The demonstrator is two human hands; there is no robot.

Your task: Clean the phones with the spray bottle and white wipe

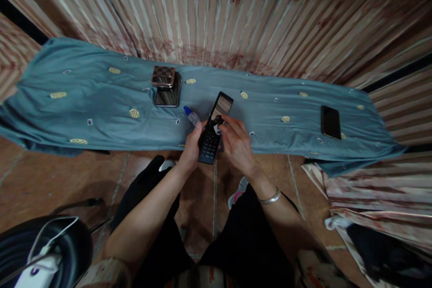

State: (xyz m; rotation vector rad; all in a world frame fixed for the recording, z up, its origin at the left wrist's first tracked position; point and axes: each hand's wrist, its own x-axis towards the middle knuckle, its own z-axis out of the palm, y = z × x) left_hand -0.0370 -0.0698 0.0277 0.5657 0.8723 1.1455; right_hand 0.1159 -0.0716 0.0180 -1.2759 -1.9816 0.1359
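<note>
1. Black flip phone [212, 132], opened, is held above the near edge of the cloth [101, 99], about midway along it.
2. Left hand [192, 146] is wrapped around the phone's keypad half from the left.
3. Right hand [236, 141] pinches at the hinge with its fingertips.
4. Just behind the left hand a blue-capped bottle [191, 116] lies on the cloth.
5. Toward the far edge sits a checkered box [164, 76].
6. A dark smartphone [330, 122] lies near the right end.

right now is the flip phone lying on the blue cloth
No, the flip phone is held open above the cloth by the left hand and right hand.
</note>
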